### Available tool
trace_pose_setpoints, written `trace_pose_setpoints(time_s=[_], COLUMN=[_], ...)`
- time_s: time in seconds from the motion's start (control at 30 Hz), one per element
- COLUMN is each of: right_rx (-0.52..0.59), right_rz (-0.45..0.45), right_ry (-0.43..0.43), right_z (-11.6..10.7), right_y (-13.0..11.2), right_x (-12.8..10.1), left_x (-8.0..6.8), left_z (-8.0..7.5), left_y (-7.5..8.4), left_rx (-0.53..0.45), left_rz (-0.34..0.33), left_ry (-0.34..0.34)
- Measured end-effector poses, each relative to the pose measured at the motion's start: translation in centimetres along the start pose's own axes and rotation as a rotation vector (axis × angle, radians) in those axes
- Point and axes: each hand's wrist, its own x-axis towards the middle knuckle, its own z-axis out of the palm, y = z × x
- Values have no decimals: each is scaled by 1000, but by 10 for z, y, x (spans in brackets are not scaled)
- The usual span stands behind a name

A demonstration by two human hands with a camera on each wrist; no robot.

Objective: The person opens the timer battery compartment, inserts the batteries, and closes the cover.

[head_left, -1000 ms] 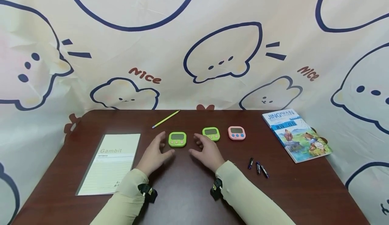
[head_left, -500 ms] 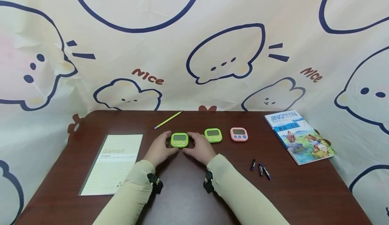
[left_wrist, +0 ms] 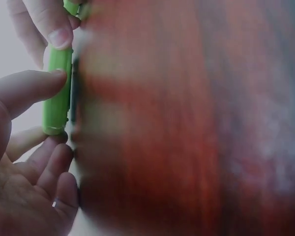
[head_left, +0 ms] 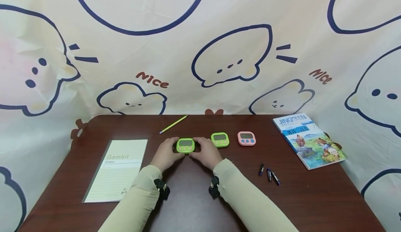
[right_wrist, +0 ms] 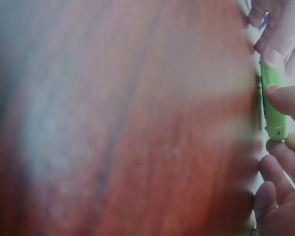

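Observation:
A green digital timer [head_left: 185, 145] with a grey screen is between my two hands near the table's middle. My left hand [head_left: 164, 154] grips its left side, thumb at the near edge and fingers at the side. From the other side my right hand [head_left: 206, 152] holds it the same way. In the left wrist view the timer [left_wrist: 57, 98] shows its green edge, thumb pressed on it. The right wrist view has the timer [right_wrist: 275, 108] edge-on too, pinched by thumb and fingers. A second green timer [head_left: 220, 140] lies just beyond my right hand.
To the right lies a pink timer [head_left: 246, 138]. A notebook [head_left: 117, 169] is on the left, a yellow-green pencil [head_left: 173, 124] at the back. Several small dark pen-like pieces [head_left: 269, 175] and an illustrated book [head_left: 308, 141] lie on the right of the brown table [head_left: 313, 204].
Both hands have come inward from apart and taken hold of the green timer's sides. Over the last half second hands and timer have barely moved.

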Motion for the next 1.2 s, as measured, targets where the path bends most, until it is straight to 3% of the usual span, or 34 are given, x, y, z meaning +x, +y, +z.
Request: trace_pose_setpoints(time_s=[0.5,0.9,1.2], right_rx=[65,103,142], right_rz=[-104,-166,-213], right_ry=[61,126,193], right_z=[-17,-43,-62], right_y=[-5,-8,-9], right_x=[-27,-67,-100], left_x=[-23,-58,-81], left_z=[-8,-6,-4], left_y=[16,39,63], left_rx=[-81,-318,-399], left_rz=[29,88,167], left_ry=[28,36,46])
